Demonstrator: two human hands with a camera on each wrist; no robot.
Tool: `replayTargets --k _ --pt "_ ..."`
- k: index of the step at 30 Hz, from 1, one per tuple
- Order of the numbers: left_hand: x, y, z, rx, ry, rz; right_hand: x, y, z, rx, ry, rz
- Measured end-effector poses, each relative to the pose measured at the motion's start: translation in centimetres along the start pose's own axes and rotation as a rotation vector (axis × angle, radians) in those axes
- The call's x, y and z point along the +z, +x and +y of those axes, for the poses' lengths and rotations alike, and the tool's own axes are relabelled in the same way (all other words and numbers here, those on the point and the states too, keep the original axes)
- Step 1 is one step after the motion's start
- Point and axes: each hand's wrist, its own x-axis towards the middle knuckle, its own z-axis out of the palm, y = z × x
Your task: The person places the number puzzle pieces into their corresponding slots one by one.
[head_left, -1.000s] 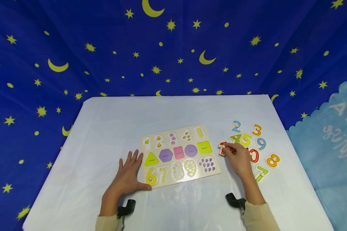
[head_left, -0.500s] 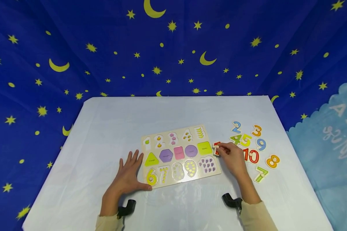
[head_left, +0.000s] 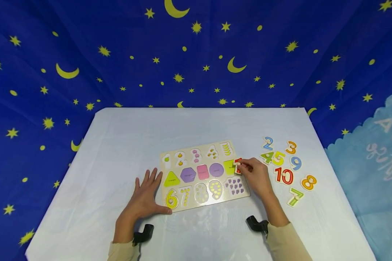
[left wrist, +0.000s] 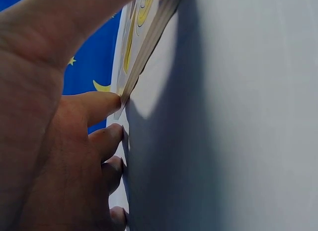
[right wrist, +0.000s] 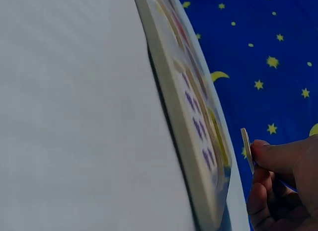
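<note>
My right hand (head_left: 256,175) pinches the red number piece (head_left: 237,165) above the puzzle board (head_left: 204,175) at its 3 o'clock edge; my left hand (head_left: 145,197), fingers spread flat, braces its 8 o'clock corner.

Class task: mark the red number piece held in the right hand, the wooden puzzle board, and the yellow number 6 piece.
red number piece (head_left: 237,166), head view, its visible red edge
wooden puzzle board (head_left: 245,195), head view, bare near-right corner
yellow number 6 piece (head_left: 171,199), head view, its loop
</note>
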Motion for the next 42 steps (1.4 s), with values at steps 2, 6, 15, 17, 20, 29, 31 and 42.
replayTargets --k 2,6,15,17,20,29,31,42 --pt "0.0 0.1 0.0 0.002 0.003 0.001 0.1 0.1 -0.4 0.004 0.002 -0.011" --pt "0.0 0.2 0.0 0.011 -0.002 0.002 0.1 0.3 -1.1 -0.002 0.009 -0.013" --pt "0.0 0.0 -0.5 0.030 0.019 0.003 1.4 0.7 -2.4 -0.042 0.069 -0.033" --pt "-0.1 0.1 -0.5 0.028 0.027 0.001 1.8 0.7 -2.6 -0.052 0.079 -0.041" --pt "0.0 -0.1 -0.6 0.028 0.022 0.003 2.4 0.7 -3.1 -0.070 0.091 -0.060" --pt "0.0 -0.2 -0.4 0.026 0.014 0.018 3.6 1.3 -4.5 -0.169 0.115 -0.068" --pt "0.0 -0.3 -0.5 0.026 0.017 0.018 3.9 1.3 -4.7 -0.182 0.118 -0.071" --pt "-0.2 -0.4 -0.4 0.029 0.024 0.026 5.5 2.0 -6.3 -0.186 0.149 -0.104"
